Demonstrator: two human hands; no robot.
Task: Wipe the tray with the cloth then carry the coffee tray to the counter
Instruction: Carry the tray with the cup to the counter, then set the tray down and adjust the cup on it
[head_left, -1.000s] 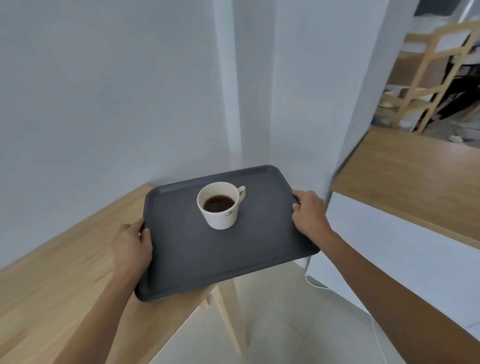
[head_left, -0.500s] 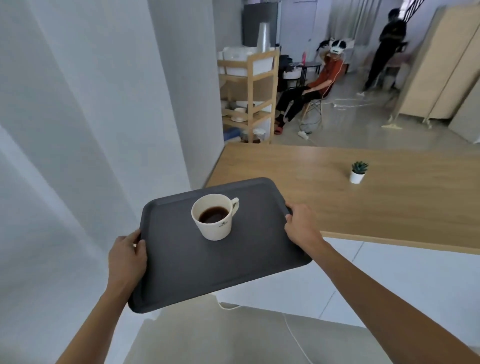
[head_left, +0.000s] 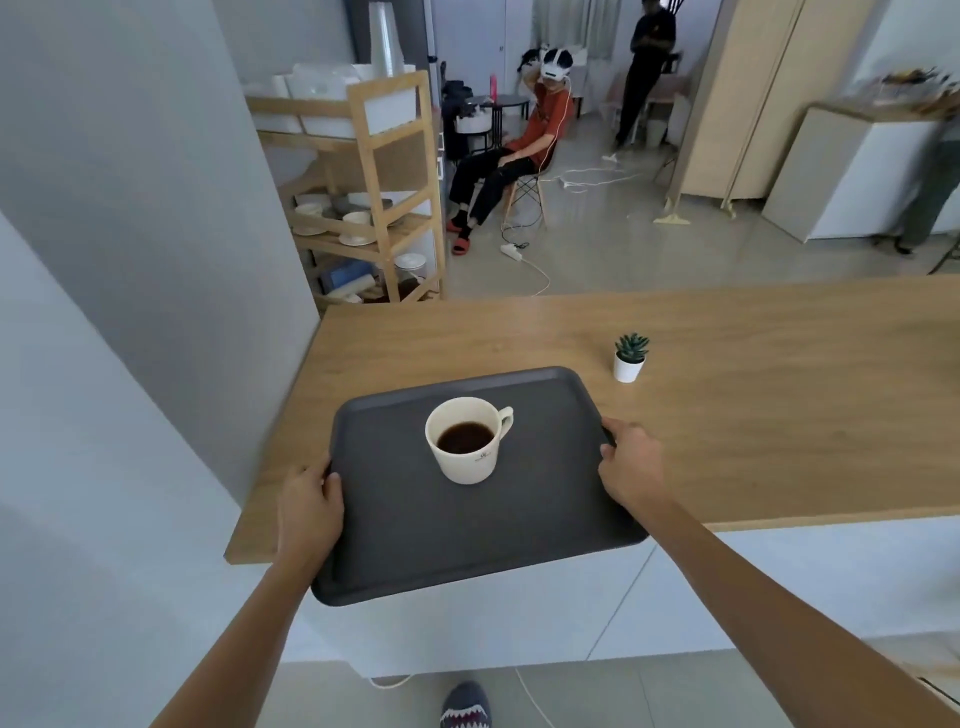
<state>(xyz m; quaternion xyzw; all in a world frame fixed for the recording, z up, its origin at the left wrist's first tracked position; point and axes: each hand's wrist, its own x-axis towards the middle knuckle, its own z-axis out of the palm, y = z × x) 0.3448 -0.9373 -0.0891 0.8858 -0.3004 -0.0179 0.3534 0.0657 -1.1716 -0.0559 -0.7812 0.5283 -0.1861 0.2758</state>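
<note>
Over counter (head_left: 779, 415): both hands' grip holding tray (head_left: 467, 535); cup (head_left: 464, 441) logo unreadable.

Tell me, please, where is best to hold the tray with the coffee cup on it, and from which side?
Probably the tray by its two short ends, from left and right, as the left hand and right hand hold it. The raised rim gives the fingers a hold, and the full cup sits between the hands.

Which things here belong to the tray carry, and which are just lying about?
Job:
- dark tray, gripped by left hand and right hand
- coffee cup standing on it
- wooden counter ahead

Lying about:
- potted plant on the counter
- wooden shelf rack with crockery
- cables on the floor
</note>
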